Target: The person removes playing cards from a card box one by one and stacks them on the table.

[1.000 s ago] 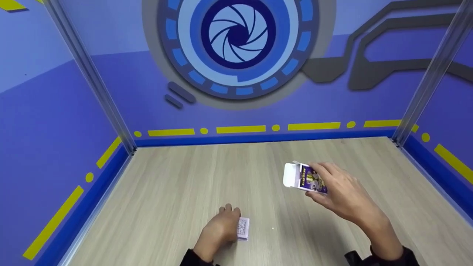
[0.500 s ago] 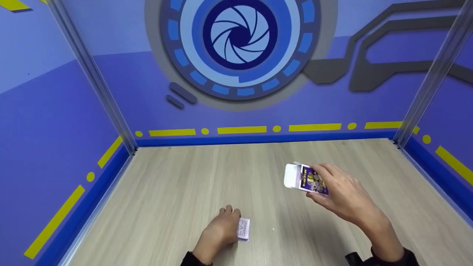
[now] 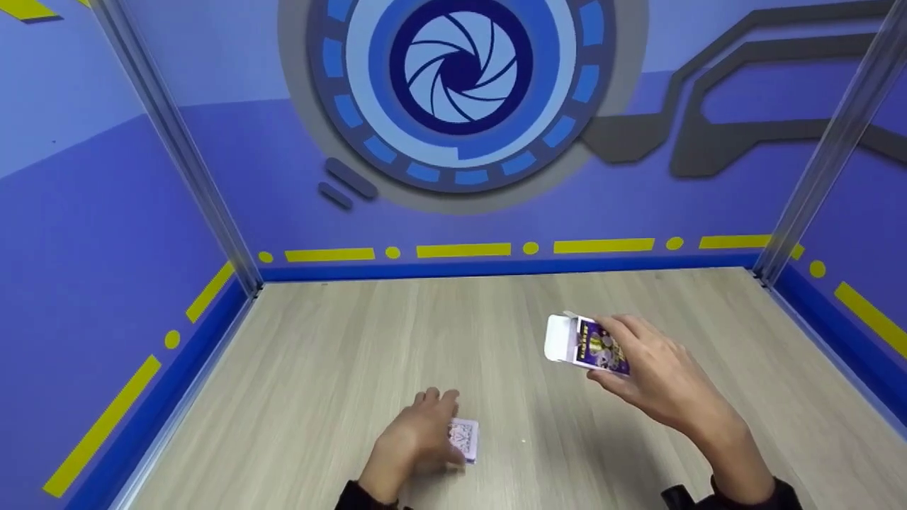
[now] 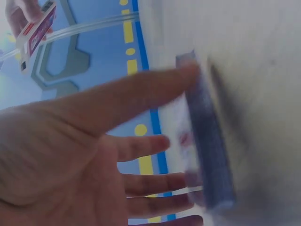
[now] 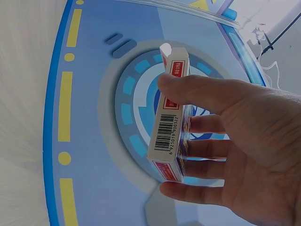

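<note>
- Left hand (image 3: pixel 414 433): fingers spread, nearly straight, at the playing-card deck (image 3: pixel 465 438); blur hides whether the thumb touches
- The deck lies flat, patterned side up, on the wood-grain table (image 3: pixel 354 340)
- Right hand (image 3: pixel 662 375) pinches the card box (image 3: pixel 602 347) aloft between thumb and fingers, presumably leaving its open flap (image 3: pixel 560 338) unobstructed
</note>
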Demonstrator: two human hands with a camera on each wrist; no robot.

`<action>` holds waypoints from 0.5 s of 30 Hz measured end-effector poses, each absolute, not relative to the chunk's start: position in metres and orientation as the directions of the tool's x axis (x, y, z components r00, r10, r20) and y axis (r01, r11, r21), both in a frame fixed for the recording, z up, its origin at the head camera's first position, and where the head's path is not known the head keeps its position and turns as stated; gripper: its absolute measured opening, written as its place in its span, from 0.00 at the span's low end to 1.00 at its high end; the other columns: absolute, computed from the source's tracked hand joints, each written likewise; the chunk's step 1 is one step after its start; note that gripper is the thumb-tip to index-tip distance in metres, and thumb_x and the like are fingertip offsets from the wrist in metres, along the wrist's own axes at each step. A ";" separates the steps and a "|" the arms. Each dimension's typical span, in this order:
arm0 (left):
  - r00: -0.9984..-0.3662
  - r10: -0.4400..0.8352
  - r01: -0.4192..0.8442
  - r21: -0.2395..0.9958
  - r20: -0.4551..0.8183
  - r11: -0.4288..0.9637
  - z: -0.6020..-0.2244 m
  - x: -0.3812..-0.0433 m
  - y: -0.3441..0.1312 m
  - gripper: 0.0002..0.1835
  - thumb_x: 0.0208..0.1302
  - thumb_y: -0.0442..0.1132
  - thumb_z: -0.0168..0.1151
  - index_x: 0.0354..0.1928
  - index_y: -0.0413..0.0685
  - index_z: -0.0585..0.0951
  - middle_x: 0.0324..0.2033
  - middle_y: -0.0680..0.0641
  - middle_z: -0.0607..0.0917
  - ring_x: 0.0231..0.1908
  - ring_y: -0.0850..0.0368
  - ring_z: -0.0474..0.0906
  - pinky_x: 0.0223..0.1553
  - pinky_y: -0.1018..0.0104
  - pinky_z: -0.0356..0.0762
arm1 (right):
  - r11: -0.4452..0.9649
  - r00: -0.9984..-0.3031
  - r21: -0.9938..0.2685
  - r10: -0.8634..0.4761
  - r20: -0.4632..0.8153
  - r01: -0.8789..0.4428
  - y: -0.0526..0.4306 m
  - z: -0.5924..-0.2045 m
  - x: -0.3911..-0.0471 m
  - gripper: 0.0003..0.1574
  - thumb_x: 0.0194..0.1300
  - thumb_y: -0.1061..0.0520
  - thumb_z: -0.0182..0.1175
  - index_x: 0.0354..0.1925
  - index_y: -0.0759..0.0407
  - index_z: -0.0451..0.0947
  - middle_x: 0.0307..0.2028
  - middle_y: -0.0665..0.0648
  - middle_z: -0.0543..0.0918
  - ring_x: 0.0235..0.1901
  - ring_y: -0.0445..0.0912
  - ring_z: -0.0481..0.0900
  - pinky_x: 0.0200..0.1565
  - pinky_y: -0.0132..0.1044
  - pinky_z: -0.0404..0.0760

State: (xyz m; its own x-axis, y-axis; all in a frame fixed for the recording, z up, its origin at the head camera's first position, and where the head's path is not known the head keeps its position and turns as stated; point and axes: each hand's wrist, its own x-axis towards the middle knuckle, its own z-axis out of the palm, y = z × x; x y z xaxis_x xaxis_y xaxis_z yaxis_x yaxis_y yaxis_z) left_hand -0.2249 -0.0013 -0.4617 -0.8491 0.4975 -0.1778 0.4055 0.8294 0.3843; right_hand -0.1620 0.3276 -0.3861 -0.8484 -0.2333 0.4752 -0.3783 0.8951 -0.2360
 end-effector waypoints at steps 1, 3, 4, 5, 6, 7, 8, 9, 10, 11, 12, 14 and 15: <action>-0.854 0.501 0.415 0.397 -0.140 0.819 -0.459 -0.226 -0.002 0.47 0.49 0.48 0.83 0.69 0.40 0.72 0.58 0.38 0.76 0.60 0.40 0.73 0.62 0.41 0.73 | 0.894 -0.848 -0.239 -0.231 0.476 -0.378 0.328 -0.386 -0.162 0.43 0.55 0.52 0.80 0.65 0.60 0.75 0.54 0.62 0.81 0.45 0.53 0.81 0.39 0.52 0.82; -0.866 0.498 0.436 0.416 -0.047 0.798 -0.451 -0.227 -0.002 0.45 0.56 0.49 0.79 0.71 0.38 0.70 0.62 0.35 0.75 0.64 0.37 0.71 0.63 0.39 0.72 | 0.894 -0.847 -0.242 -0.228 0.480 -0.377 0.328 -0.385 -0.163 0.44 0.54 0.52 0.80 0.65 0.61 0.74 0.55 0.62 0.81 0.46 0.54 0.81 0.40 0.52 0.82; -0.868 0.496 0.453 0.419 0.007 0.787 -0.447 -0.227 -0.001 0.42 0.58 0.49 0.77 0.70 0.38 0.71 0.63 0.35 0.76 0.64 0.37 0.72 0.63 0.39 0.72 | 0.894 -0.848 -0.242 -0.227 0.480 -0.376 0.327 -0.385 -0.164 0.44 0.54 0.52 0.80 0.65 0.61 0.74 0.55 0.62 0.80 0.47 0.54 0.80 0.41 0.52 0.82; -0.871 0.487 0.463 0.426 0.060 0.777 -0.442 -0.226 0.001 0.39 0.61 0.49 0.76 0.70 0.38 0.73 0.63 0.35 0.76 0.65 0.38 0.73 0.62 0.40 0.73 | 0.895 -0.848 -0.242 -0.226 0.479 -0.375 0.327 -0.385 -0.164 0.44 0.54 0.52 0.81 0.65 0.62 0.74 0.55 0.63 0.80 0.47 0.54 0.80 0.41 0.53 0.82; -0.870 0.480 0.479 0.432 0.116 0.764 -0.436 -0.225 0.003 0.36 0.63 0.48 0.75 0.68 0.39 0.75 0.63 0.36 0.78 0.64 0.39 0.75 0.61 0.41 0.74 | 0.896 -0.849 -0.241 -0.225 0.478 -0.373 0.327 -0.384 -0.164 0.45 0.54 0.52 0.81 0.65 0.62 0.74 0.56 0.63 0.80 0.48 0.55 0.80 0.42 0.54 0.82; -0.865 0.471 0.495 0.434 0.171 0.752 -0.430 -0.224 0.007 0.33 0.64 0.47 0.74 0.67 0.41 0.77 0.61 0.38 0.80 0.62 0.41 0.77 0.60 0.43 0.76 | 0.896 -0.851 -0.242 -0.223 0.476 -0.371 0.327 -0.384 -0.164 0.45 0.54 0.52 0.81 0.65 0.62 0.74 0.56 0.63 0.80 0.49 0.56 0.80 0.43 0.54 0.82; -0.860 0.460 0.509 0.446 0.222 0.736 -0.424 -0.222 0.010 0.30 0.64 0.46 0.74 0.65 0.42 0.78 0.60 0.40 0.81 0.61 0.43 0.78 0.59 0.45 0.77 | 0.897 -0.852 -0.244 -0.220 0.475 -0.368 0.327 -0.384 -0.164 0.45 0.54 0.52 0.81 0.65 0.62 0.74 0.57 0.64 0.79 0.50 0.56 0.79 0.44 0.55 0.82; -0.852 0.449 0.524 0.454 0.271 0.720 -0.419 -0.221 0.014 0.27 0.65 0.44 0.73 0.63 0.43 0.80 0.58 0.42 0.83 0.59 0.45 0.79 0.57 0.47 0.79 | 0.898 -0.854 -0.247 -0.216 0.473 -0.364 0.327 -0.383 -0.163 0.44 0.54 0.53 0.81 0.65 0.62 0.74 0.57 0.64 0.79 0.51 0.56 0.79 0.45 0.55 0.82; -0.840 0.438 0.542 0.461 0.319 0.703 -0.413 -0.218 0.018 0.24 0.66 0.43 0.73 0.61 0.45 0.82 0.57 0.44 0.84 0.58 0.46 0.81 0.56 0.49 0.80 | 0.898 -0.857 -0.251 -0.212 0.470 -0.360 0.327 -0.383 -0.163 0.44 0.54 0.53 0.81 0.65 0.62 0.74 0.57 0.64 0.79 0.52 0.57 0.79 0.46 0.56 0.82; -0.828 0.427 0.559 0.471 0.364 0.683 -0.409 -0.216 0.021 0.21 0.66 0.42 0.72 0.59 0.46 0.83 0.55 0.45 0.85 0.56 0.48 0.82 0.55 0.51 0.81 | 0.899 -0.859 -0.255 -0.208 0.468 -0.357 0.326 -0.383 -0.162 0.45 0.54 0.53 0.81 0.66 0.62 0.74 0.58 0.64 0.79 0.53 0.57 0.78 0.46 0.57 0.82; -0.815 0.417 0.576 0.479 0.404 0.662 -0.405 -0.213 0.025 0.19 0.66 0.41 0.72 0.58 0.47 0.84 0.53 0.47 0.86 0.55 0.50 0.82 0.54 0.52 0.82 | 0.898 -0.861 -0.260 -0.204 0.466 -0.354 0.326 -0.382 -0.161 0.45 0.54 0.54 0.81 0.66 0.62 0.74 0.58 0.64 0.78 0.53 0.57 0.78 0.47 0.57 0.82; -0.785 0.398 0.611 0.492 0.474 0.620 -0.400 -0.208 0.032 0.15 0.66 0.39 0.71 0.54 0.48 0.85 0.50 0.50 0.87 0.53 0.53 0.83 0.53 0.56 0.82 | 0.897 -0.861 -0.266 -0.200 0.468 -0.353 0.325 -0.381 -0.160 0.46 0.54 0.55 0.81 0.67 0.61 0.73 0.58 0.63 0.78 0.54 0.57 0.78 0.47 0.58 0.81; -0.770 0.388 0.628 0.494 0.507 0.601 -0.398 -0.205 0.035 0.14 0.66 0.39 0.71 0.52 0.49 0.86 0.48 0.52 0.87 0.52 0.55 0.83 0.52 0.57 0.83 | 0.896 -0.857 -0.266 -0.200 0.475 -0.357 0.324 -0.381 -0.159 0.46 0.53 0.55 0.81 0.67 0.60 0.73 0.58 0.63 0.78 0.54 0.56 0.78 0.47 0.58 0.81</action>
